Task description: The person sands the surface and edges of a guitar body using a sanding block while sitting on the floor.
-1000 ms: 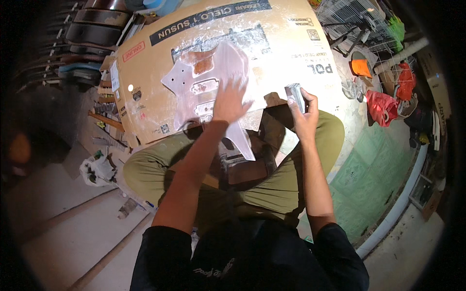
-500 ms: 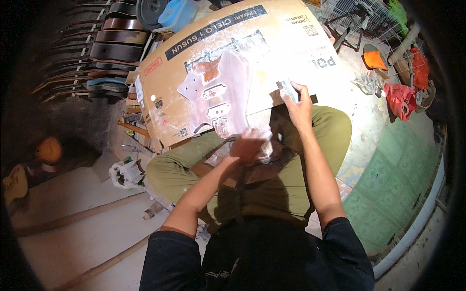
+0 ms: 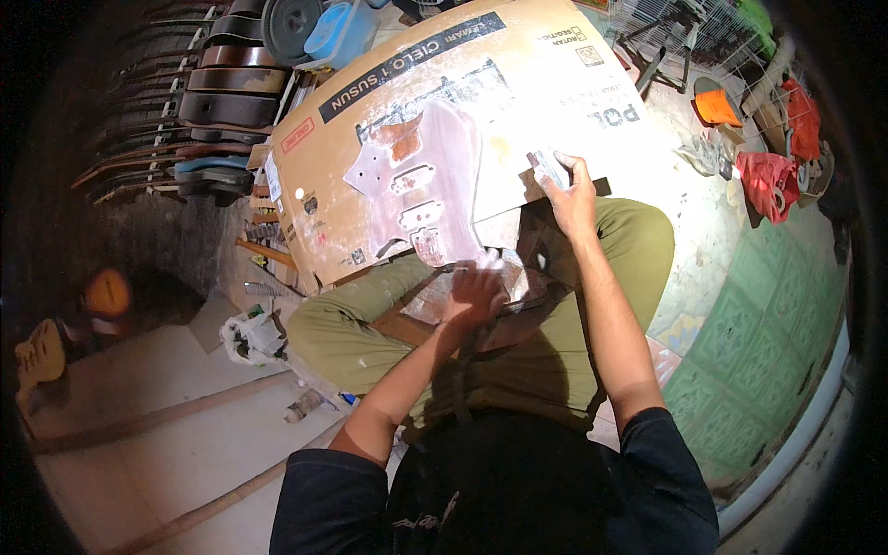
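Note:
An unfinished electric guitar body (image 3: 446, 157), pale pinkish with routed cavities, lies flat on a printed cardboard sheet (image 3: 546, 102) before me. White dust covers parts of both. At the body's near end is my left hand (image 3: 476, 285), its fingertips smeared by motion; whether they press on the wood is unclear. My right hand (image 3: 578, 202) is closed around a small grey block (image 3: 548, 170) that looks like a sanding block, held over the cardboard to the right of the guitar body. Part of that block is hidden by my fingers.
Several guitars (image 3: 236, 81) hang or stand in a row at the far left. A blue plastic container (image 3: 331, 35) stands behind the cardboard. Red cloth or bag (image 3: 768, 185) and an orange item (image 3: 716, 107) lie right. A white plastic bag (image 3: 252, 335) sits by my left knee (image 3: 324, 324).
My left hand has shifted slightly down and toward me at the guitar body's near end. The right hand keeps its hold on the block. The whole view has moved a little.

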`<state>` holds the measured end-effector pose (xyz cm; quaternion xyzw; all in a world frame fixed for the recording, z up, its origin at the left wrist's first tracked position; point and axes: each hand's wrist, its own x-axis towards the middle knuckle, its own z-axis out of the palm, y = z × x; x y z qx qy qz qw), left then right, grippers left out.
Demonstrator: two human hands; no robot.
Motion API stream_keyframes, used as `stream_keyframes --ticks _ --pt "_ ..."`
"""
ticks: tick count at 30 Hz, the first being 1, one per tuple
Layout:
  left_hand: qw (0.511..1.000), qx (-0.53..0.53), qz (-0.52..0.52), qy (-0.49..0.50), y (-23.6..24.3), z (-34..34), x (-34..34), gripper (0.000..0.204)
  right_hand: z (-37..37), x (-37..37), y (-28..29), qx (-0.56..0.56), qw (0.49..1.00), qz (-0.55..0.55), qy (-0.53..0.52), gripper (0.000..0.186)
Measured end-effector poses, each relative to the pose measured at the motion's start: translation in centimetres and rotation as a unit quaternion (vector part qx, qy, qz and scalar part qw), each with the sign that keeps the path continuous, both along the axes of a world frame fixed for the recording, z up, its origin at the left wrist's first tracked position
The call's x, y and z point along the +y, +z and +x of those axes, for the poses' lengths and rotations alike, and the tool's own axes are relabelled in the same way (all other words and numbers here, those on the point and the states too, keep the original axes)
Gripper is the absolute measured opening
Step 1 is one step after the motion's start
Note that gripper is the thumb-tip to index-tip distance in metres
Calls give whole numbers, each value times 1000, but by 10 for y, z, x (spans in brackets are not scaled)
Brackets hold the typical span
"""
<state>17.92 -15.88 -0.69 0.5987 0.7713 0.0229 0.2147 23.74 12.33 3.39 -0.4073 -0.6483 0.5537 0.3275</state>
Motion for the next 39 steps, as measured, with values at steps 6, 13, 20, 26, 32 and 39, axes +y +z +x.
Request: stream_keyframes --ticks 6,13,20,26,32,39 --pt "992 5 47 -118 4 -7 6 63 5 -3 -2 -27 1000 12 8 41" --pt "995 22 86 34 25 -46 14 71 13 -3 -25 -73 996 47 16 46" --pt "964 127 79 221 25 -85 3 85 29 8 -42 -92 994 54 11 49" --pt "905 122 114 391 -5 -125 -41 84 27 5 -35 -106 993 48 24 49" --pt "814 78 128 561 -32 -150 -67 65 24 3 -38 -97 994 34 37 48" --pt "733 -75 283 614 -24 -150 -43 43 30 7 -41 -97 994 38 23 46"
